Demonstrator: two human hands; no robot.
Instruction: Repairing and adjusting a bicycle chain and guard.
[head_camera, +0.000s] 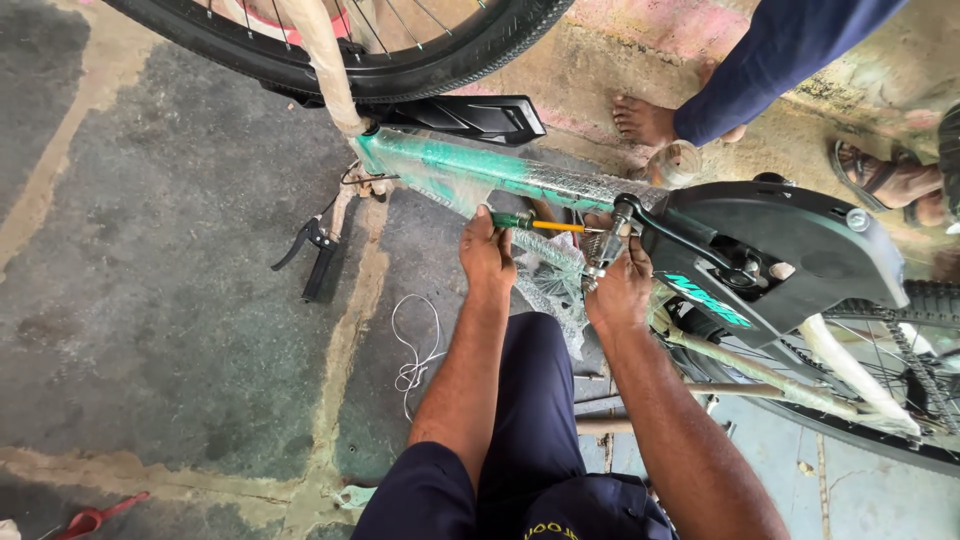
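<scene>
A green bicycle frame wrapped in clear plastic lies tilted in front of me. My left hand grips a screwdriver with a green handle and yellow shaft, pointed right. My right hand holds a small metal fitting at the screwdriver's tip, just below the black crank arm. A black chain cover with a teal mark sits right of my hands.
The front wheel and a black mudguard lie at the top. A loose brake lever hangs left. White cord lies on the concrete. Another person's bare foot and sandalled foot stand behind the frame. The rear wheel is at right.
</scene>
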